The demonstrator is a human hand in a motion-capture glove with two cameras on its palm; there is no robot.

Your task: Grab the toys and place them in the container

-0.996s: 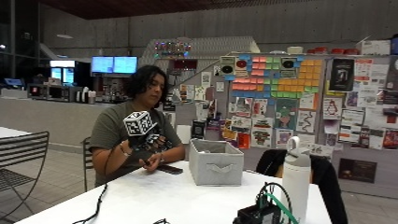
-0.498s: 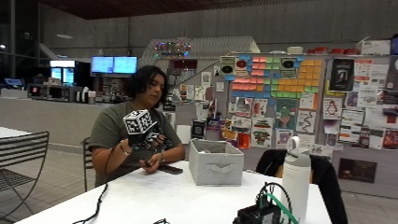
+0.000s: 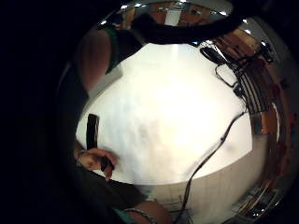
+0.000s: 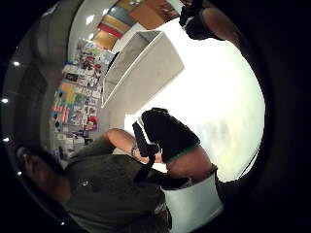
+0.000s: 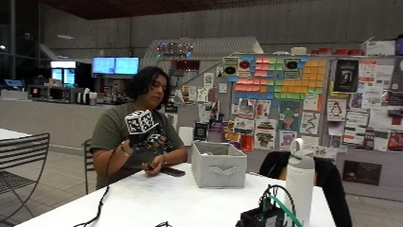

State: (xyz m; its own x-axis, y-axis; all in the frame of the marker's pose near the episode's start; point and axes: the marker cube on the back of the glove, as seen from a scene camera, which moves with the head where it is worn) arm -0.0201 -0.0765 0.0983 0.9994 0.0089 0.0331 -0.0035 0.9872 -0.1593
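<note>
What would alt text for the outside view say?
A seated person holds their gloved right hand raised above a white table, the bare hand low near a dark phone. A grey fabric container stands beside them, a white bottle nearer the camera.

Gloved right hand – raised at chest height, forearm upright, elbow bent; finger state not discernible. Bare left hand – low at the table's near edge, fingers curled.

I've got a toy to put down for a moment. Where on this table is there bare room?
The white table is bare between the grey container and the black cable. It is crowded near the white bottle and black device, and around the phone by the person's hands.
</note>
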